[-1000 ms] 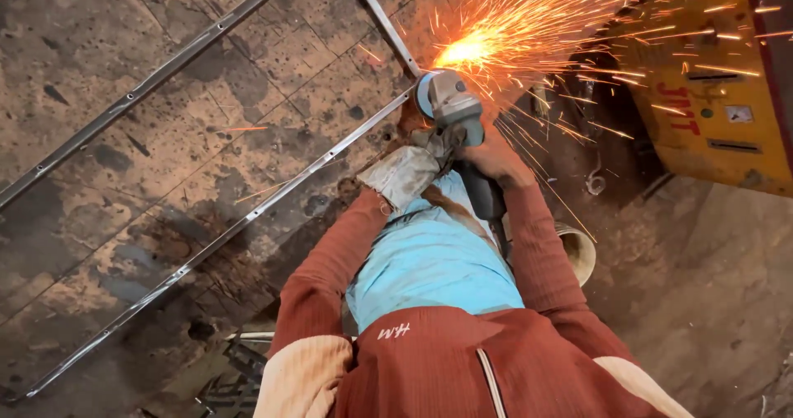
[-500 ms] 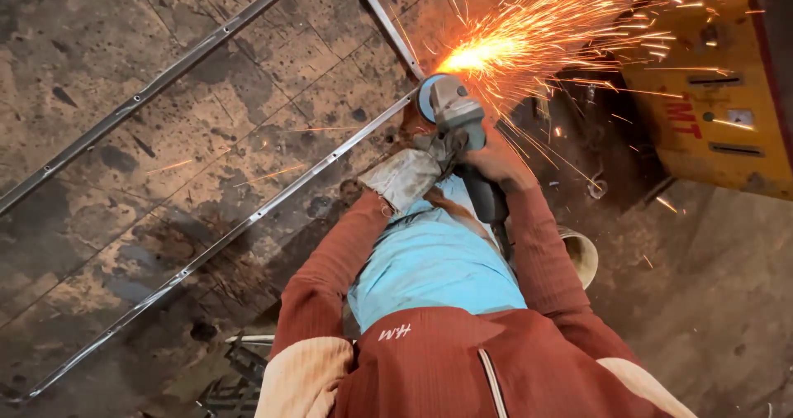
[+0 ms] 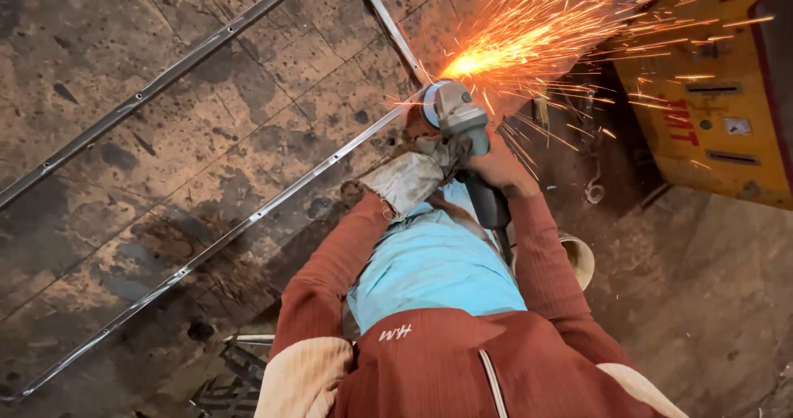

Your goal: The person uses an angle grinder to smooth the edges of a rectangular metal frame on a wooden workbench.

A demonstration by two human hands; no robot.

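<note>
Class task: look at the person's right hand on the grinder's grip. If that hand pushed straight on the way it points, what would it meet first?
Probably the grinder's grey head just ahead of the right hand, then the metal frame by the sparks; depth is uncertain.

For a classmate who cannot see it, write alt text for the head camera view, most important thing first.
A person grips an angle grinder with both hands, the gloved left hand near its head and the right hand on its body, grinding the corner of a metal frame lying on a stained floor. Orange sparks spray right toward a yellow machine.
</note>
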